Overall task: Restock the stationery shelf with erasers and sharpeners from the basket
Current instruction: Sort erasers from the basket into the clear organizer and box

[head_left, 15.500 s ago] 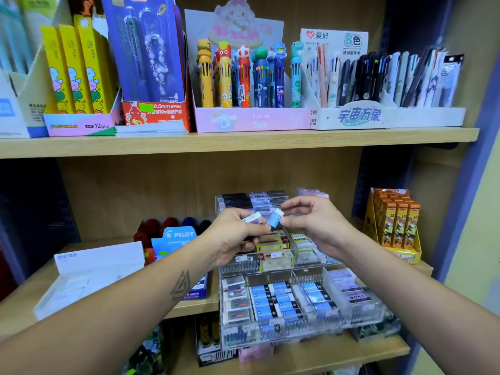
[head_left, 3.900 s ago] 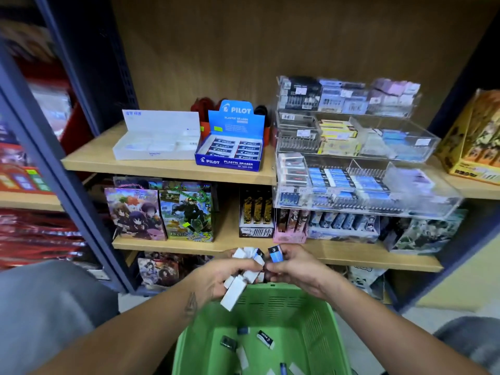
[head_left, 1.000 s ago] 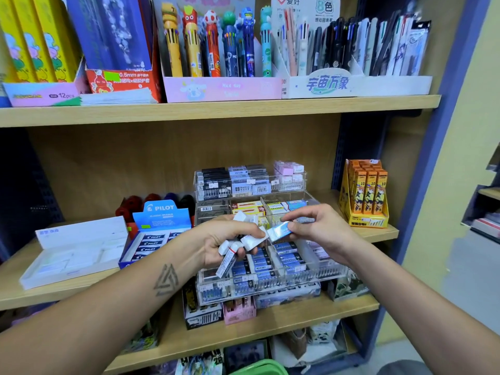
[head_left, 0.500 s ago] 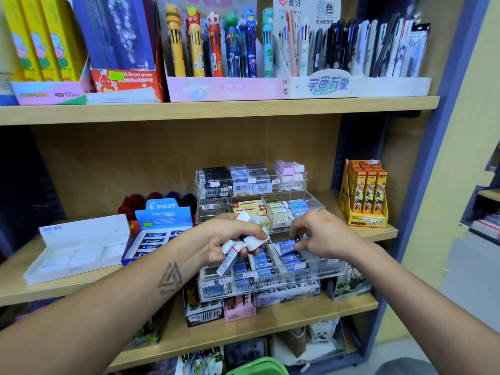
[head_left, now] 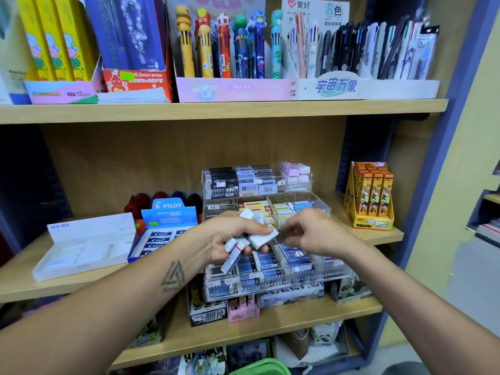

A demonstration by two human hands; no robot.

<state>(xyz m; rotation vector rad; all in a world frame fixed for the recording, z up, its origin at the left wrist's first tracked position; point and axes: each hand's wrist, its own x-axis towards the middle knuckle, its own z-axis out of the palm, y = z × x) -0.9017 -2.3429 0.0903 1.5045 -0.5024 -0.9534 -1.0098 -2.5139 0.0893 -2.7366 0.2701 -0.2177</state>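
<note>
My left hand (head_left: 226, 235) is shut on a bunch of small white erasers (head_left: 261, 237); one long eraser with a red stripe (head_left: 230, 259) hangs down from it. It hovers in front of the clear tiered organiser (head_left: 284, 279), whose compartments hold blue, black, yellow and pink erasers. My right hand (head_left: 318, 235) is just right of the bunch, above the front tier's blue erasers (head_left: 293, 254), its curled fingertips reaching toward the white erasers with nothing visible in them. The rim of the green basket (head_left: 261, 368) shows at the bottom edge.
A blue PILOT eraser box (head_left: 169, 212) and an open white box (head_left: 81, 246) stand left of the organiser. An orange display box (head_left: 370, 197) stands at the right. The shelf above (head_left: 216, 110) holds pen displays. Lower shelves carry boxes and cards.
My right hand took a blue eraser down to the front tier, left it there, and has come back up toward the bunch in my left hand. The left hand stayed put.
</note>
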